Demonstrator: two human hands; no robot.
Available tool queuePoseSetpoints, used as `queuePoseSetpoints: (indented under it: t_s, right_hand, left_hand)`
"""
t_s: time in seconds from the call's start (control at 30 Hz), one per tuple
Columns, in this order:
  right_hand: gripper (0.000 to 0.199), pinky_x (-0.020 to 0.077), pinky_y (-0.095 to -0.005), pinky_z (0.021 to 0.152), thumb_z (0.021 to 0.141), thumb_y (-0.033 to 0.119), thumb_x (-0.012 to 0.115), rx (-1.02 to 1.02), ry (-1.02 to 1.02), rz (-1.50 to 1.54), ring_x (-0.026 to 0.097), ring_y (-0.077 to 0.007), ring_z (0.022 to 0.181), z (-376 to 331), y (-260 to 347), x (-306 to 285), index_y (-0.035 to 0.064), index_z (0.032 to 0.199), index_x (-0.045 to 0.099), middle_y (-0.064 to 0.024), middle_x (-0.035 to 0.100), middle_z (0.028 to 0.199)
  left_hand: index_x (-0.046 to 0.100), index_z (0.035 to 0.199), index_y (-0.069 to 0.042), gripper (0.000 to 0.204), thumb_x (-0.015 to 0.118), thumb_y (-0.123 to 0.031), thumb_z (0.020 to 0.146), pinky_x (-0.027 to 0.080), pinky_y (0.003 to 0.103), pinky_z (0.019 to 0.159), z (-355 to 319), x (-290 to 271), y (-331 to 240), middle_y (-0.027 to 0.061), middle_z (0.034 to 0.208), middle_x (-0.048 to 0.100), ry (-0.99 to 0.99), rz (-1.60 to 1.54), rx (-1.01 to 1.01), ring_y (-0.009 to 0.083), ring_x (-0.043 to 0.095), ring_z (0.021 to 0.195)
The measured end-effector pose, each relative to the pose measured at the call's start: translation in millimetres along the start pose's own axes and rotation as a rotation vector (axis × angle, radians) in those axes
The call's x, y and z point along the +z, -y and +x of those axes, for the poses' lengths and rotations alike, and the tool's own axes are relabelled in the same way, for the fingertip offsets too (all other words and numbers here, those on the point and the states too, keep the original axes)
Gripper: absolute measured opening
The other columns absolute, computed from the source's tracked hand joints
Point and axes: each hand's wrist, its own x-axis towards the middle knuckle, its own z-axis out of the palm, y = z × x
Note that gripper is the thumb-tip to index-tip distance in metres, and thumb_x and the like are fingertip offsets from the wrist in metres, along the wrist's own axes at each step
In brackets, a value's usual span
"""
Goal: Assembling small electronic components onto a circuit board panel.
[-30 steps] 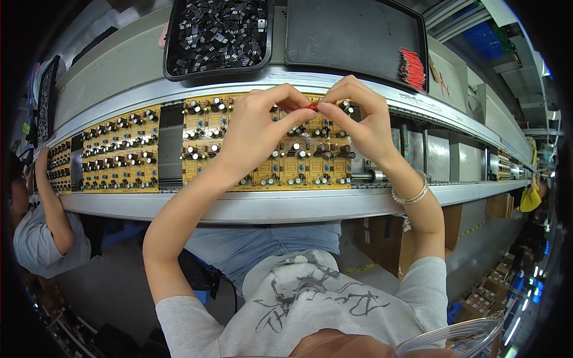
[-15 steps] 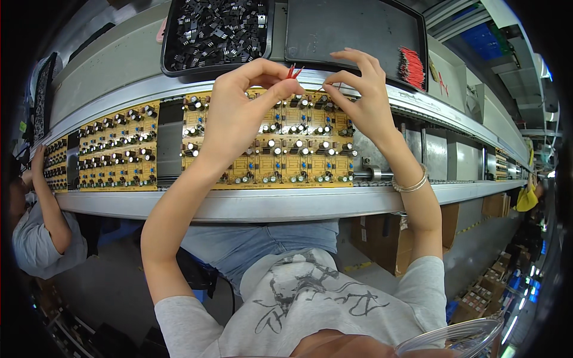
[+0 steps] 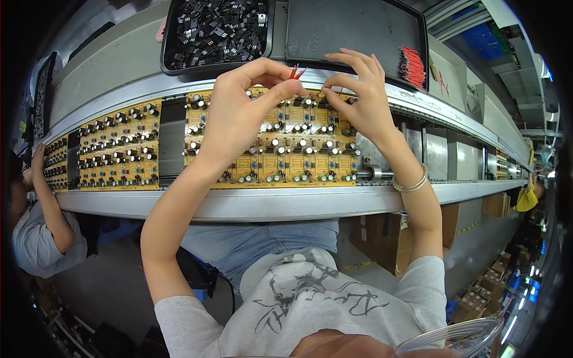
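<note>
My left hand (image 3: 243,110) pinches a small bundle of short red wires (image 3: 296,74), their tips poking up past thumb and forefinger. To its right, my right hand (image 3: 369,98) is over the far rows of a yellow circuit board panel (image 3: 277,161). Its thumb and forefinger are pinched on what looks like a thin red wire, mostly hidden by the fingers; the other fingers are raised. The panel carries rows of black-and-white capacitors and small blue parts. My left hand and forearm cover part of the panel.
A second board panel (image 3: 119,143) lies to the left on the metal conveyor (image 3: 280,206). Beyond it stand a black tray of black pronged parts (image 3: 218,30) and a dark tray (image 3: 352,33) with a pile of red wires (image 3: 412,68). A co-worker's arm (image 3: 48,200) reaches in at far left.
The board panels have slid slightly to the right along the conveyor. My right hand has shifted a little, and the wires in my left hand have moved slightly right.
</note>
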Motion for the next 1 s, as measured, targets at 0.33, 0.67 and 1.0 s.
queuePoseSetpoints:
  t_s: [0.33,0.67,1.0]
  right_hand:
    - [0.024,0.0180,-0.0617,0.103,0.071,0.031,0.074,-0.005,-0.037,-0.151,0.041,-0.0267,0.123,5,6,-10,0.0137,0.085,0.065,-0.0031,0.053,0.121]
    - [0.007,0.0266,-0.0541,0.103,0.075,0.014,0.070,0.012,-0.088,0.374,0.054,-0.0252,0.111,6,39,-17,0.0105,0.081,0.067,-0.0029,0.062,0.111]
    - [0.006,0.0317,-0.0416,0.100,0.075,0.016,0.070,0.174,-0.177,0.268,0.046,-0.0265,0.116,14,21,-1,0.0115,0.078,0.067,-0.0043,0.060,0.113]
  left_hand:
    - [0.064,0.084,-0.001,0.009,0.066,-0.009,0.081,0.047,0.023,0.074,-2,0,2,0.0053,0.079,0.068,0.107,0.064,-0.057,0.0080,0.062,0.077]
    - [0.065,0.086,0.001,0.012,0.067,-0.009,0.080,0.046,0.023,0.071,-7,3,4,0.0041,0.077,0.066,0.146,0.077,-0.048,0.0075,0.059,0.074]
    - [0.066,0.086,-0.001,0.013,0.065,-0.013,0.083,0.047,0.024,0.072,2,-11,3,0.0042,0.076,0.069,-0.133,0.018,0.072,0.0095,0.063,0.073]
